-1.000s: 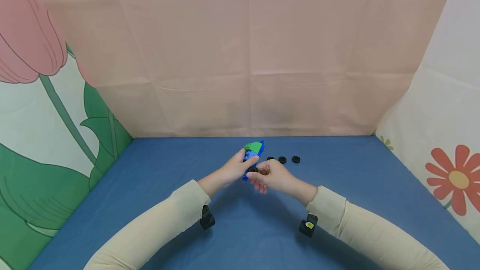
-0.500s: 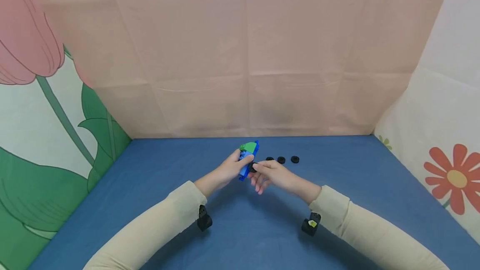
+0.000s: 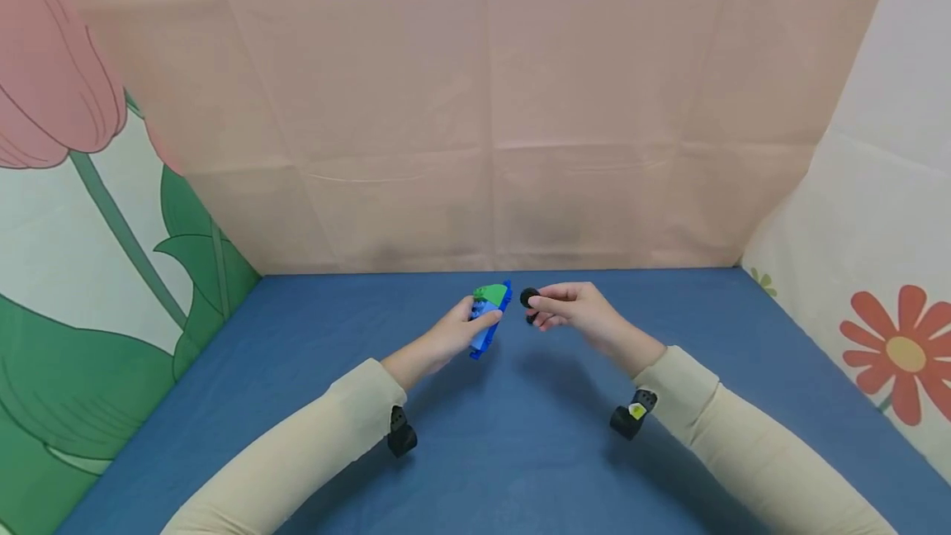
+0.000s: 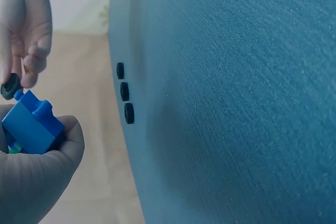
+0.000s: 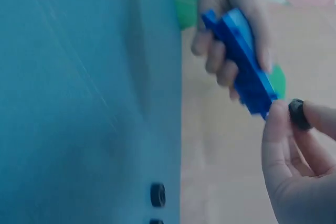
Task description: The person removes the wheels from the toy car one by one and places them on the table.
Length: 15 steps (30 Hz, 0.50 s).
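Observation:
My left hand [image 3: 440, 343] grips a blue and green toy car body [image 3: 486, 320], thumb across its top. In the left wrist view the blue car end [image 4: 32, 121] shows small protruding pegs. To the right of the car, my right hand [image 3: 583, 312] pinches a black toy wheel [image 3: 529, 296] between thumb and fingers. Its wheel [image 5: 298, 114] is apart from the car in the head view. No wheel shows on the visible side of the car [image 5: 247, 66] in the right wrist view.
Another black wheel [image 3: 531, 319] lies on the blue tabletop [image 3: 475, 452] just below the held one. The left wrist view shows three wheels in a row, the middle one [image 4: 124, 91] near the table's far edge. Behind stands a beige cloth backdrop [image 3: 475, 147].
My right hand has drawn the wheel off the car's side and moved up and right, over the loose wheels. The left hand has shifted slightly left, still gripping the car.

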Available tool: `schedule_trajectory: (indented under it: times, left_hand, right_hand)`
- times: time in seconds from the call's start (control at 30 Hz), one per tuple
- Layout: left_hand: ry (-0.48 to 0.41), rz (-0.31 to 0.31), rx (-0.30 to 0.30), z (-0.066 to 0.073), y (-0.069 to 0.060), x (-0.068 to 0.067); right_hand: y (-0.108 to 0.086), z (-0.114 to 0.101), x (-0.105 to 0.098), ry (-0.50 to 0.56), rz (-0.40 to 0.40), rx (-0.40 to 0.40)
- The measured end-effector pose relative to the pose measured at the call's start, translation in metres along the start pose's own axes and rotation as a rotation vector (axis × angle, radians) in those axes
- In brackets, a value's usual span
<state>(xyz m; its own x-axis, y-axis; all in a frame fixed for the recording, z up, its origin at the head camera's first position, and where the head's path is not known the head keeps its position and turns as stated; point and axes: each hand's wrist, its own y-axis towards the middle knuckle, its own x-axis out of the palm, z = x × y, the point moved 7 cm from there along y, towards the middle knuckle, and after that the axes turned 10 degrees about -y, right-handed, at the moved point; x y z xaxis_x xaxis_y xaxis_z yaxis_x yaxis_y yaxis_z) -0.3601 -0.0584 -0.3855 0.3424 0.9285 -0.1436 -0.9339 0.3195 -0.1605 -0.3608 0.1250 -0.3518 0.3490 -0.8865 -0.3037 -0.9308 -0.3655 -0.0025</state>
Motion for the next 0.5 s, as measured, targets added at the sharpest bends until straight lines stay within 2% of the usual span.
schedule_trajectory:
  times: [0.3, 0.5]
  left_hand:
    - [0.011, -0.001, 0.0, -0.002, -0.001, -0.001]
    - [0.023, 0.004, -0.005, -0.004, -0.001, -0.003]
  right_hand:
    - [0.011, 0.013, -0.043, 0.047, 0.152, 0.039]
    - [0.016, 0.04, -0.072, 0.076, 0.237, 0.14]
